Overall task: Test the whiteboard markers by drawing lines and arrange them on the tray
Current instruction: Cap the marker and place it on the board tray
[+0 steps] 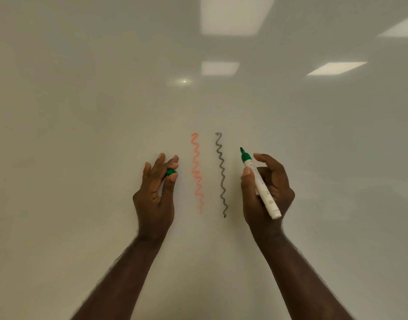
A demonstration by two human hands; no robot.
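Right of centre in the frame, our right hand (266, 190) grips the green marker (259, 182) around its white barrel, bare tip up and just beside the grey wavy line (221, 175), likely poised for a third test stroke. Left of the faint orange line (196, 173), our left hand (155, 192) pinches the green cap (171, 172) between thumb and fingertips, kept ready for recapping. Whiteboard (83, 135) reflects ceiling lights. No tray in view.
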